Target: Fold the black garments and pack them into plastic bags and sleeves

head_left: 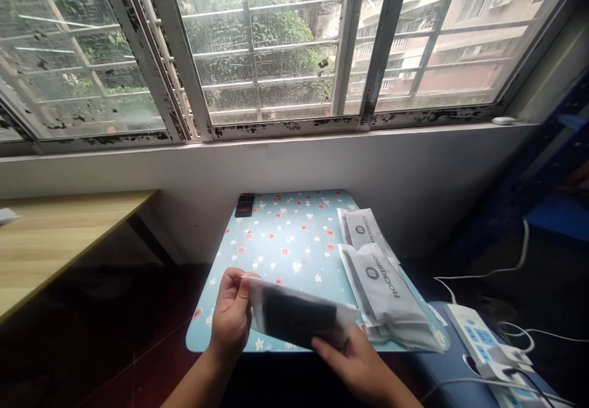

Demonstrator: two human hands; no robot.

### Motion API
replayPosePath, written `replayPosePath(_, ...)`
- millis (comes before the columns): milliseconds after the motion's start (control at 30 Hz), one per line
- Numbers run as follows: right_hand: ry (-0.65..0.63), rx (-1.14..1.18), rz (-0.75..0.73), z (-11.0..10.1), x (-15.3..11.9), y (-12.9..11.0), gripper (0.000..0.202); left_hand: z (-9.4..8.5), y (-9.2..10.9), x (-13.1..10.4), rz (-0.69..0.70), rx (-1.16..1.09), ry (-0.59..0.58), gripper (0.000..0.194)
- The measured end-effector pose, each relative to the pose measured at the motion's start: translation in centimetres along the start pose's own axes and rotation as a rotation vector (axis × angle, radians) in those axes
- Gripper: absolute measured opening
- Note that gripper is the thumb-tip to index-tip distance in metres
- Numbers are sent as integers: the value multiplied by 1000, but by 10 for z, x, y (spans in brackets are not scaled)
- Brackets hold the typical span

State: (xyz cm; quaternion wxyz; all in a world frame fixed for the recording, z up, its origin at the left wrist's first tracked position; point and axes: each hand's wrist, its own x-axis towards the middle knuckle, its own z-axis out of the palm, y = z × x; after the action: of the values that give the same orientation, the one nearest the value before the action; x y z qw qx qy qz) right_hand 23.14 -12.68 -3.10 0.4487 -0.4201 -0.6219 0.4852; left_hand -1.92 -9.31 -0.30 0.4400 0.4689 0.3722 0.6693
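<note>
A blue flowered surface (297, 236) carries 2 adjoining piles of ROCKBROS pouches (386, 291) along its right side, probably kept there to give the hands room. A frosted pouch (294, 316) with dark contents is held slantwise over the near edge. The left hand (232, 310) pinches its left end; the right hand (352, 353) closes on its right end (seemingly to keep it taut)

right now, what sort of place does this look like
Likely a small indoor work corner: a floral-print table below a barred window, with stacked printed pouches along its right side and a power strip beside it.
</note>
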Motion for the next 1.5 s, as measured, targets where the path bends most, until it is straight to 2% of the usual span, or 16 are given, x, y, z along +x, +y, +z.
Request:
replayPosePath(100, 77, 70, 147, 4, 5, 9, 46, -4, -5, 20, -18, 65, -48, 21)
replayPosePath(167, 180, 41, 160, -8, 14, 2, 47, -13, -10, 40, -32, 139, -32, 24)
replayPosePath(267, 348, -239, -7, -47, 34, -20, 43, -31, -28, 69, 13, 308, 53, 28)
replayPosePath(367, 509, -682, -313, -97, 53, -33, 47, -47, -57, 81, 57, 524, 79, 30)
replayPosePath(400, 528, -798, -395, -112, 59, -33, 48, -51, -66, 81, 43, 582, 58, 32)
replayPosePath(467, 529, -1030, -420, -137, 68, -24, 54, -55, -81, 79, 5, 654, 0, 35)
replayPosePath(567, 356, -1297, -243, -155, 75, -1, 63, -58, -89, 75, -27, 680, -75, 36)
replayPosePath(633, 183, -1362, -102, -156, 75, 13, 72, -59, -89, 75, -46, 691, -98, 36)
replayPosePath(700, 81, -1360, -17, -155, 72, 22, 79, -61, -88, 76, -71, 697, -101, 34)
replayPosePath(767, 73, -1331, 20, -154, 67, 24, 83, -63, -89, 77, -89, 692, -101, 34)
replayPosePath(867, 154, -1279, 27, -157, 58, 21, 80, -64, -92, 78, -108, 672, -117, 35)
replayPosePath(967, 288, -1197, -98, -159, 46, 13, 67, -64, -92, 77, -121, 663, -121, 36)
replayPosePath(1133, 579, -1023, -512, -144, 16, 0, 31, -66, -93, 77, -133, 655, -137, 37)
replayPosePath(1267, 401, -1076, -724, -118, -10, 8, 25, -69, -97, 78, -127, 642, -154, 38)
replayPosePath(1333, 321, -1141, -707, -106, -21, 18, 29, -70, -98, 78, -118, 643, -159, 37)
replayPosePath(1500, 329, -1194, -614, -88, -35, 38, 29, -68, -96, 78, -116, 667, -167, 36)
